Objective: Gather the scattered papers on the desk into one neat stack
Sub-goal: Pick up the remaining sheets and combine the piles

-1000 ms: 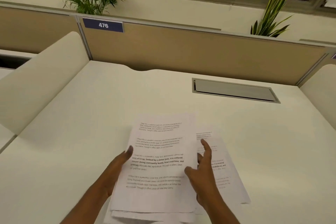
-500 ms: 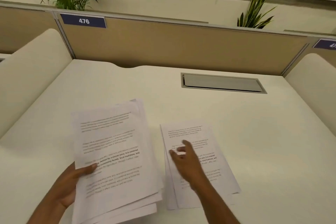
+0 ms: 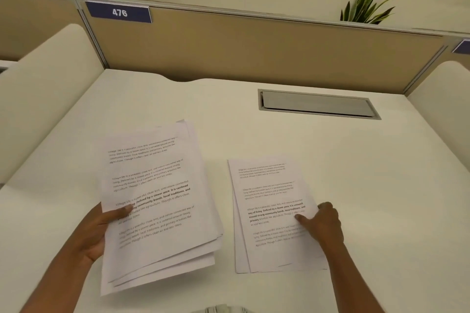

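Papers: two groups on the white desk [image 3: 356, 185], well apart from each other, so the single stack is not yet made
Held sheaf [image 3: 155, 201]: several printed sheets fanned at their lower corners, raised off the desk on the left and tilted; judged to be kept in the air so the rest can be slid under or onto it
Left hand [image 3: 99, 231]: closed on the sheaf's left edge, thumb [image 3: 122, 211] pressed on the top page and fingers hidden beneath, a pinch that stops loose sheets from sliding out
Flat pile [image 3: 269, 213]: two or three sheets lying on the desk to the right, edges slightly offset along the left side
Right hand [image 3: 323, 223]: resting at the flat pile's right edge, thumb on the printed face, other fingers curled down at the margin; whether they are already under the paper cannot be told
Step in hand: likely lifting the flat pile from its edge, since thin sheets on a smooth top are easiest to catch there
Next need: bring both groups together, then square the edges against the desk
Risk: the fanned sheaf may splay further while held one-handed
Surroundings: cable hatch [image 3: 318, 105] behind the flat pile, partition with number plate 476 [image 3: 119, 12], plants above; none in the way
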